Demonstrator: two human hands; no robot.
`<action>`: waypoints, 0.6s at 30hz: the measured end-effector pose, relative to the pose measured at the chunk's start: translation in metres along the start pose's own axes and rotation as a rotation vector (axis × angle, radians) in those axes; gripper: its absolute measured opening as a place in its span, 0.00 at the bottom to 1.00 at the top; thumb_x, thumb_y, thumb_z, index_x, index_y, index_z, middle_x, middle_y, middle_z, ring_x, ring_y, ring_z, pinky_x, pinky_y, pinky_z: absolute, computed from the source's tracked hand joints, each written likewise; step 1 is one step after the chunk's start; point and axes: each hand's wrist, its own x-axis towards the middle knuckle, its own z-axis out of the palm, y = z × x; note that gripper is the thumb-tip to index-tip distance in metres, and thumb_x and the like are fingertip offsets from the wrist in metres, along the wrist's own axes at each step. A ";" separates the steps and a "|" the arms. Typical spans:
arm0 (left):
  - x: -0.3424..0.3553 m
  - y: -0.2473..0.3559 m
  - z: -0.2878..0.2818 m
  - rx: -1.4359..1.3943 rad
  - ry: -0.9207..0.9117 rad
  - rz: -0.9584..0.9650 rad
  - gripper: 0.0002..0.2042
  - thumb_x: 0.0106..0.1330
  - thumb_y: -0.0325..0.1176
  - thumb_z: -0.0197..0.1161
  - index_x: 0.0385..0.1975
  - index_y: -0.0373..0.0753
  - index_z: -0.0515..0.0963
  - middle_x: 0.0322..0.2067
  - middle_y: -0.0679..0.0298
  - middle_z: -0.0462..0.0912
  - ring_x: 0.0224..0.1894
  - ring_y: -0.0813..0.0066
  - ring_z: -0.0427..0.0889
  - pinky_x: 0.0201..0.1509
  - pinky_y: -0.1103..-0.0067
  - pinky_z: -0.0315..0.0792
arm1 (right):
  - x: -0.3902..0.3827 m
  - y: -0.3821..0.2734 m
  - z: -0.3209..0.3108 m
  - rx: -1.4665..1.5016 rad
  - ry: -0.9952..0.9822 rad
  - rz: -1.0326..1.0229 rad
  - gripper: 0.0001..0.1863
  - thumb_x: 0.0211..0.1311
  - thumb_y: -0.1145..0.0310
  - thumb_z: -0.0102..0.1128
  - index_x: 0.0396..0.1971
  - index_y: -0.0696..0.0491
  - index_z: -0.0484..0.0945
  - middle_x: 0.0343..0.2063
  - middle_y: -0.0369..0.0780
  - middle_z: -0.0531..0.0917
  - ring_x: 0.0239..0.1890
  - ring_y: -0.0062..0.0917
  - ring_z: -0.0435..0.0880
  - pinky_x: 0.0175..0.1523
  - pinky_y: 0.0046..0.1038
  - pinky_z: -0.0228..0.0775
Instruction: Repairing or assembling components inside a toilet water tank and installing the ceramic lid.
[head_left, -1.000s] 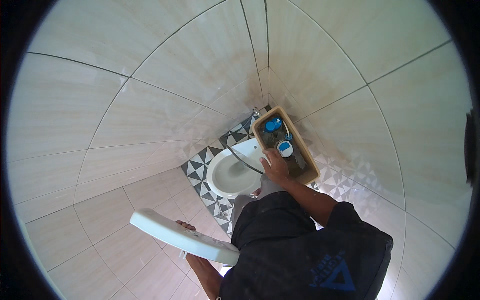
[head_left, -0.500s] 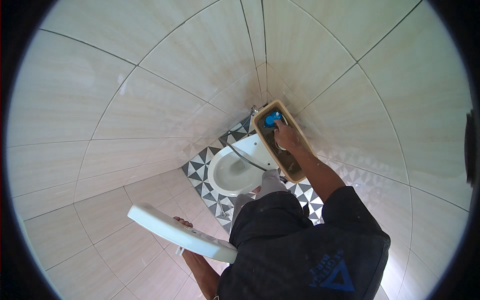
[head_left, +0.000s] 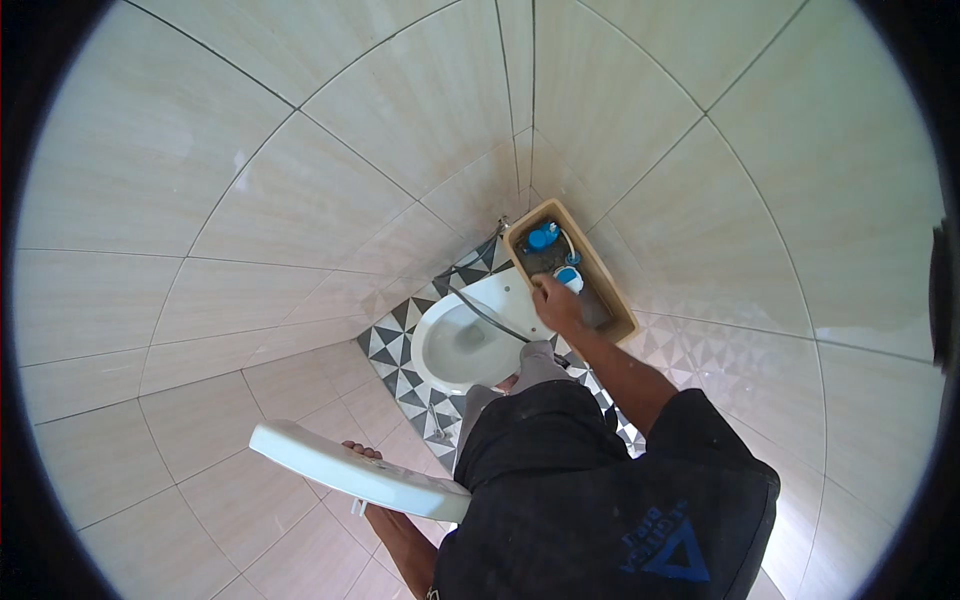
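My left hand [head_left: 362,450] grips a white toilet tank lid [head_left: 330,462], held tilted at my left side with small prongs on its underside. An uncovered toilet tank [head_left: 622,322] with tan inner walls stands ahead of me, right of the white toilet bowl [head_left: 432,372]. My right hand [head_left: 556,304] is at the tank's rim on the bowl side, fingers curled down; what they grip, if anything, is hidden. Inside the tank are a blue fill valve [head_left: 543,236], a pale thin tube [head_left: 570,243] and a blue-and-white flush valve [head_left: 568,279] close to my fingers.
A grey flexible hose [head_left: 480,312] crosses the bowl's top from a metal wall valve [head_left: 503,224] in the corner. Light tiled walls [head_left: 400,150] close in ahead and at both sides. Patterned black-and-white floor tiles [head_left: 383,342] surround the bowl, and my legs [head_left: 540,368] stand close to it.
My right hand has drawn back from the blue fill valve to the tank's rim on the bowl side. The flush valve has come into sight. The lid stays in my left hand.
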 end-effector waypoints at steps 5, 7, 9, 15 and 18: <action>0.012 0.000 -0.008 -0.057 -0.205 -0.024 0.22 0.75 0.49 0.54 0.58 0.36 0.72 0.52 0.48 0.82 0.54 0.48 0.83 0.61 0.53 0.77 | -0.078 -0.022 -0.001 0.104 -0.101 -0.105 0.16 0.64 0.61 0.61 0.47 0.55 0.82 0.35 0.47 0.86 0.38 0.39 0.86 0.44 0.38 0.76; 0.015 -0.001 -0.012 -0.069 -0.222 -0.038 0.22 0.76 0.48 0.54 0.58 0.36 0.72 0.52 0.49 0.82 0.53 0.49 0.83 0.60 0.53 0.77 | -0.095 -0.027 -0.009 0.102 -0.138 -0.082 0.16 0.64 0.61 0.61 0.47 0.55 0.82 0.35 0.47 0.86 0.38 0.39 0.86 0.45 0.38 0.76; 0.022 -0.001 -0.010 -0.079 -0.243 -0.052 0.22 0.76 0.48 0.54 0.57 0.36 0.72 0.52 0.49 0.82 0.53 0.50 0.84 0.60 0.54 0.78 | -0.100 -0.023 -0.013 0.103 -0.172 -0.059 0.16 0.64 0.61 0.61 0.47 0.55 0.82 0.35 0.47 0.86 0.38 0.40 0.86 0.45 0.39 0.76; 0.025 0.003 -0.007 -0.039 -0.063 -0.128 0.23 0.74 0.49 0.56 0.56 0.35 0.73 0.44 0.52 0.84 0.45 0.54 0.86 0.52 0.58 0.81 | -0.022 -0.006 -0.042 -0.522 0.186 -0.224 0.22 0.58 0.64 0.65 0.53 0.51 0.78 0.52 0.48 0.75 0.54 0.46 0.77 0.57 0.48 0.72; 0.013 0.008 -0.007 0.040 -0.010 -0.118 0.23 0.73 0.49 0.57 0.55 0.35 0.72 0.43 0.52 0.84 0.43 0.55 0.86 0.51 0.59 0.82 | 0.039 -0.004 -0.048 -0.717 0.165 -0.300 0.22 0.58 0.62 0.64 0.53 0.51 0.78 0.57 0.47 0.73 0.59 0.45 0.72 0.63 0.47 0.67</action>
